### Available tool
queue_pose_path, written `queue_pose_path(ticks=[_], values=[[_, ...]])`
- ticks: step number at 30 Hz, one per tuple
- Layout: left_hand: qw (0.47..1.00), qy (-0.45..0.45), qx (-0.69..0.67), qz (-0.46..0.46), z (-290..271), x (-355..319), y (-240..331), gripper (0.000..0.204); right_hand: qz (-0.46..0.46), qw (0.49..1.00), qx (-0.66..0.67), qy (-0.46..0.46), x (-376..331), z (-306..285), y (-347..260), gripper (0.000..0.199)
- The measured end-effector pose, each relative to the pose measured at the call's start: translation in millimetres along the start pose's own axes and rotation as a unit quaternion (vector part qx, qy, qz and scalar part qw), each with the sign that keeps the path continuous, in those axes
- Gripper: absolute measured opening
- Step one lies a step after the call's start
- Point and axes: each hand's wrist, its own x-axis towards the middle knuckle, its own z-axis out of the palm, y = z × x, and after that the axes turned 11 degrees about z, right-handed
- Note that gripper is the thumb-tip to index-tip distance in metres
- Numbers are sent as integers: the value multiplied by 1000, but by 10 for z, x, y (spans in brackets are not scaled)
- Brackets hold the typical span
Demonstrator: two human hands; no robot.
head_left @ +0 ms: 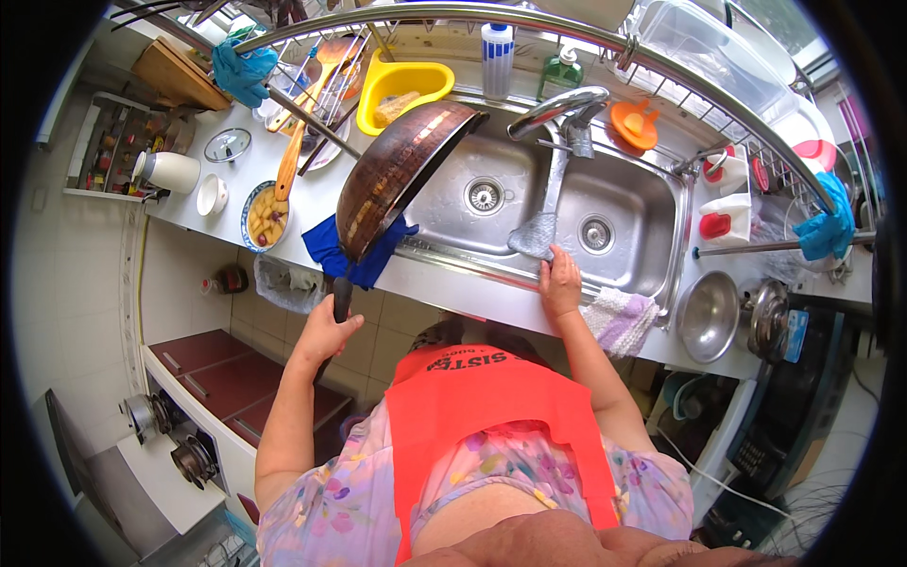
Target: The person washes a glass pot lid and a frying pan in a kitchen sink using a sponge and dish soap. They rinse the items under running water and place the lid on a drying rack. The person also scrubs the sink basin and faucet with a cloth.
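Left hand point(328, 333) clenches the wok point(406, 165) by its handle point(342, 295), past the desk's point(461, 295) front edge, seemingly steadying; firmness needed. Right hand point(562, 283): cannot tell its grip.

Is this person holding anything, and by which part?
Yes: the left hand grips the wok by its dark handle. The right hand is at the grey cloth; whether it grips it cannot be told.

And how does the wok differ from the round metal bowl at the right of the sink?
The wok is brown and patchy; the metal bowl is silvery. The wok is tilted, its handle in the left hand; no hand holds the bowl. Both are round.
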Motion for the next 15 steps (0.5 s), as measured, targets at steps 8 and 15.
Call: queue_pose_path(ticks=[8, 15], values=[[1000, 5, 17, -4, 6, -18, 41, 27, 3, 1000, 7, -10, -1, -6, 2, 36], [1000, -1, 16, -4, 29, -22, 69, 26, -3, 1000, 5, -8, 6, -10, 15, 36]])
